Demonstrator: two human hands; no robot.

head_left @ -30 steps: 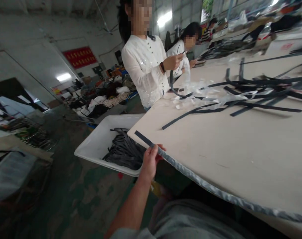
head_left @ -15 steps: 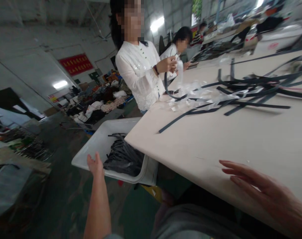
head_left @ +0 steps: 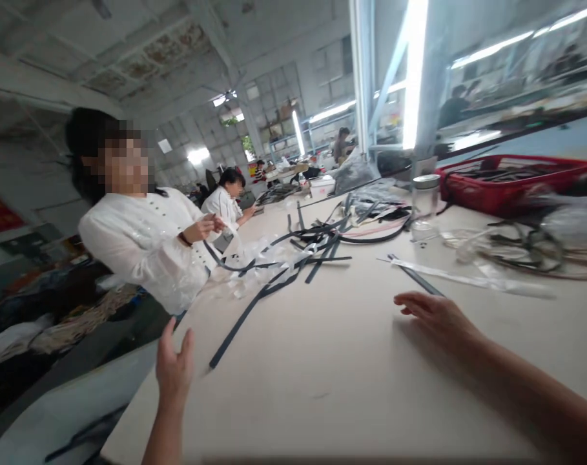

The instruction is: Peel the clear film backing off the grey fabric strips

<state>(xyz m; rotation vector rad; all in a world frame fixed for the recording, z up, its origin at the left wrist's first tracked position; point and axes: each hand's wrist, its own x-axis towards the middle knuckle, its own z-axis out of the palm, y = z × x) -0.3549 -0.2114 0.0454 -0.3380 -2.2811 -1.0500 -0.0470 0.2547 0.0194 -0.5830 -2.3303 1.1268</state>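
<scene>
Left hand [head_left: 174, 365] is spread, empty by the pale, smooth, flat-topped table's [head_left: 317, 361] edge; right hand [head_left: 431, 313], half-open, seemingly empty, nears the flat blue-grey fabric-like strip [head_left: 416, 276] on top, near end handward, presumably for easy reach

Head-worn view, down across table [head_left: 341, 361]

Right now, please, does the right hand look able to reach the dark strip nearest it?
Probably yes: the right hand looks empty, and nothing seems to separate it from the dark strip, though pale film crosses near the far end.
</scene>
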